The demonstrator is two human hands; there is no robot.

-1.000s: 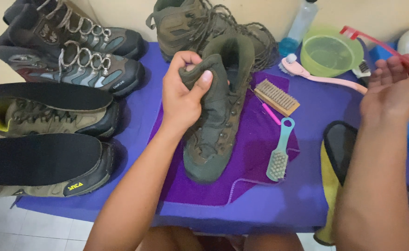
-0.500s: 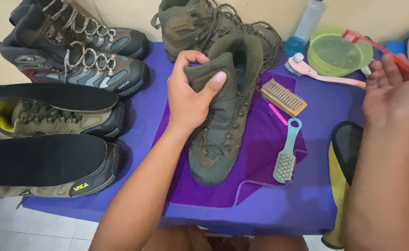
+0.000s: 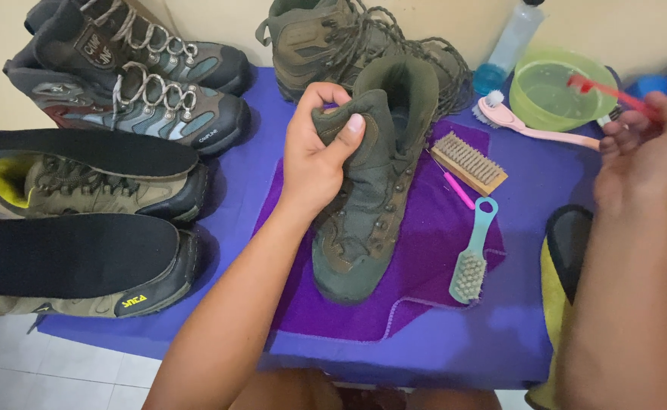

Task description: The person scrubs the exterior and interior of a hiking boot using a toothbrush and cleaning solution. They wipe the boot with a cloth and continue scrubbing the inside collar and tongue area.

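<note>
Nearest the camera, the purple-covered bench [image 3: 220, 220] carries a darker purple cloth [image 3: 432, 258], and on it lies an olive-green hiking boot [image 3: 364, 228], sole down, its long axis running near to far with the toe toward the person and the open collar away. The left hand [image 3: 314, 156] has its grip clenched on the boot's tongue and upper, thumb across the front; the fingers hide part of the tongue. Just right of the boot lie a teal-handled brush [image 3: 471, 254] and a wooden brush [image 3: 468, 162]. The right hand [image 3: 644, 156] holds a thin red-handled tool [image 3: 610, 91] over a green bowl [image 3: 557, 87]; its far end is hard to make out. A black and yellow thing [image 3: 565, 266] at the right is partly hidden by the forearm. Left, two shoes carry black insoles [image 3: 75, 254]; further boots [image 3: 144, 83] stand behind.
</note>
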